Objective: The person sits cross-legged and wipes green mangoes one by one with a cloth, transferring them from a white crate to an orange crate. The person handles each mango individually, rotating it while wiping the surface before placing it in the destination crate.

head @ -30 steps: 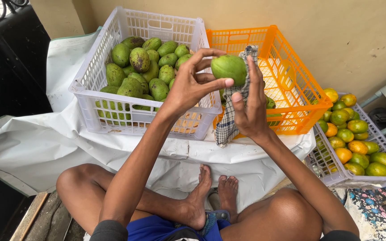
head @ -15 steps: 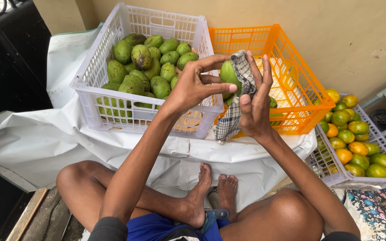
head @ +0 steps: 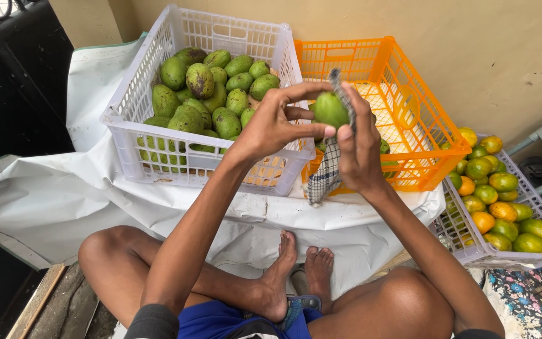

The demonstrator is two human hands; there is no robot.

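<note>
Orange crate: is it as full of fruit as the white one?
No, the orange crate is mostly bare, while green mangoes fill the white crate.

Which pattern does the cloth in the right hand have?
The cloth in the right hand is checked, dark on white; the head view shows it.

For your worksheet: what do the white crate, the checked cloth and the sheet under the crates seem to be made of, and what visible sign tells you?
White crate: likely moulded plastic, smooth, with a regular lattice of slots.
Checked cloth: apparently woven fabric, matt; it hangs limp and folds from the right hand.
White sheet: probably plastic or coated tarpaulin, slightly glossy, with stiff broad creases; the exact kind is unclear.
</note>
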